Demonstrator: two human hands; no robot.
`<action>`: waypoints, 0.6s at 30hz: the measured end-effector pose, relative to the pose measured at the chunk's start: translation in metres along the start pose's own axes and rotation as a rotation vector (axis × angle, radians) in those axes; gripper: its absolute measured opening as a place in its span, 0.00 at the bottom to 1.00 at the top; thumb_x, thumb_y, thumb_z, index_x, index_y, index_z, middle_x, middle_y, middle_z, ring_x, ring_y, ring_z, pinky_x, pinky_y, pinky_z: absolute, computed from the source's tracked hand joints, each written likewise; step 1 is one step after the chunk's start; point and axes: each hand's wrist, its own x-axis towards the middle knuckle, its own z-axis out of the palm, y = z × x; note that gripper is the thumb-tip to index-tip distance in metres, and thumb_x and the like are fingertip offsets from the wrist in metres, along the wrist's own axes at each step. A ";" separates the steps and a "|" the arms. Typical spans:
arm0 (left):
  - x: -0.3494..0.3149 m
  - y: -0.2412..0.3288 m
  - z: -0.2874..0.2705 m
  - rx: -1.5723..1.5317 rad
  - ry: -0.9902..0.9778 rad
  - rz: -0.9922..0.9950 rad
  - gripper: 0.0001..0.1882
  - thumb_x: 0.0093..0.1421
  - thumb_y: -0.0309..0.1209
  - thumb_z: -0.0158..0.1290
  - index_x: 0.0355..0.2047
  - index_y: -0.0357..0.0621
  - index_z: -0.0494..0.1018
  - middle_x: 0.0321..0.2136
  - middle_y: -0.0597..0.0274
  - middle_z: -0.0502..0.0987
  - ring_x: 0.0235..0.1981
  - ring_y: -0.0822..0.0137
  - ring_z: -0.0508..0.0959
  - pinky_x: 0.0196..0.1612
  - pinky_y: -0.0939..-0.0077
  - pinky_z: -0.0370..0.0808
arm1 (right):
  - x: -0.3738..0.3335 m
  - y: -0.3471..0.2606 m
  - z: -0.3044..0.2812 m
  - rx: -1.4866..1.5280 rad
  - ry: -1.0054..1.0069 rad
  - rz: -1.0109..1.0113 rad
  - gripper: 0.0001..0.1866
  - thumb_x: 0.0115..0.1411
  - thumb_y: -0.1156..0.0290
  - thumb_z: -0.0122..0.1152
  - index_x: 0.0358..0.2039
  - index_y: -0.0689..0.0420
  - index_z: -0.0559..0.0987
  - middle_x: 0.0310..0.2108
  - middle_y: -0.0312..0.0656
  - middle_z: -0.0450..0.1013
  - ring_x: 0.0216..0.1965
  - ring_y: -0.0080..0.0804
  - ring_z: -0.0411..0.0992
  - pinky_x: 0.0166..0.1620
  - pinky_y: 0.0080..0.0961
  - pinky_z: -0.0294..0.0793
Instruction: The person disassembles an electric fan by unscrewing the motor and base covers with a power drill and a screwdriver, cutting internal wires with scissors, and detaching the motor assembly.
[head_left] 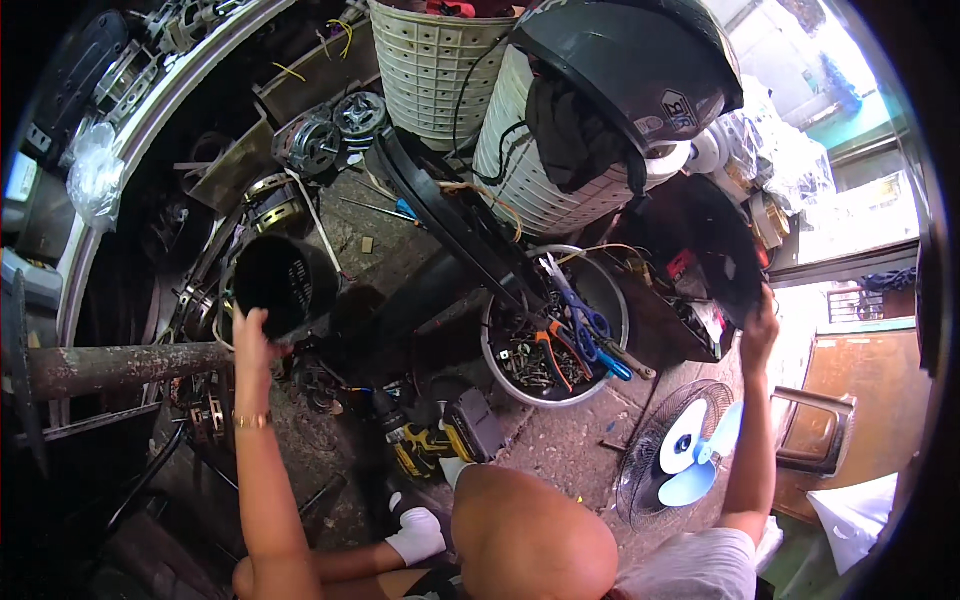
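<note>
My left hand (254, 343) is closed on the near rim of a black, hollow cylinder (318, 272), whose open mouth faces up toward me. Far to the right, my right hand (761, 326) has its fingers at the edge of a dark, smeared-looking panel or flap (728, 245), and its exact kind is hard to make out. Below that flap lies a dark box (690, 325) with red and white pieces in it. Between my hands stands a metal bowl (622, 300) full of screws, with blue-handled scissors (580, 318) and orange-handled pliers (552, 350) on top.
A yellow-black cordless drill (430, 445) lies before my knee. A fan with blue blades (690, 470) lies at the right. White perforated tubs (430, 75) stand behind, one under a dark helmet (640, 70). A rusty pipe (130, 368) juts in from the left, near motor parts (310, 145).
</note>
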 end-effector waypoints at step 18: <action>0.128 -0.069 0.069 -0.088 0.099 -0.203 0.25 0.62 0.33 0.49 0.57 0.47 0.53 0.42 0.51 0.69 0.31 0.58 0.78 0.27 0.63 0.83 | -0.135 0.077 0.092 1.348 0.473 1.493 0.26 0.64 0.65 0.39 0.61 0.64 0.59 0.62 0.50 0.59 0.62 0.44 0.58 0.64 0.48 0.57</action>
